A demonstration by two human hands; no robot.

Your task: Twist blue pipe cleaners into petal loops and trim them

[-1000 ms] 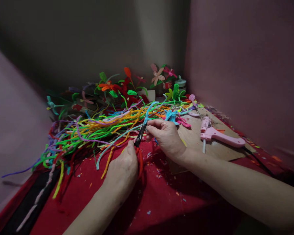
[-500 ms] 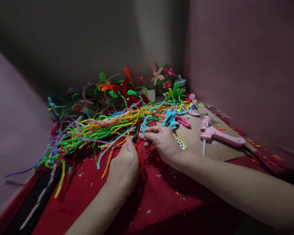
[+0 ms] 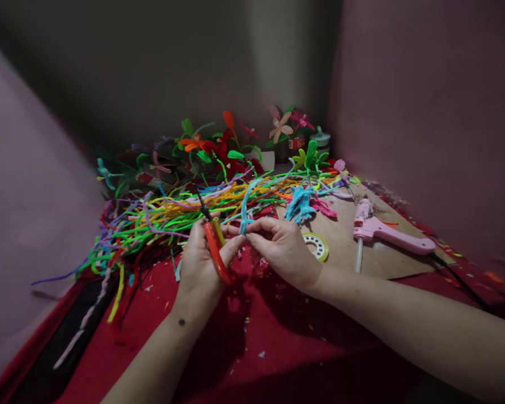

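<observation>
A light blue pipe cleaner (image 3: 244,210) stands up between my hands, bent and twisted near its lower end. My left hand (image 3: 204,255) is closed, with thumb and fingertip at the pipe cleaner's lower end. Resting in that same palm are pliers (image 3: 214,247) with red and yellow handles, their dark pointed jaws aimed up and away. From the other side, my right hand (image 3: 284,249) pinches the pipe cleaner between thumb and fingers. Just beyond my right hand lies a bunch of blue looped pipe cleaners (image 3: 299,205), beside pink ones (image 3: 323,207).
Loose multicoloured pipe cleaners (image 3: 172,219) heap behind my left hand. On a board (image 3: 340,258) at right lie a pink glue gun (image 3: 387,231) and a yellow-rimmed tape roll (image 3: 320,247). Pipe-cleaner flowers (image 3: 280,128) and a lidded jar (image 3: 320,137) stand at the back. Red cloth (image 3: 278,336) bears scraps.
The pliers have tipped back into my left palm, away from the blue pipe cleaner. My left fingers have come in to its lower end. The view has shifted slightly left.
</observation>
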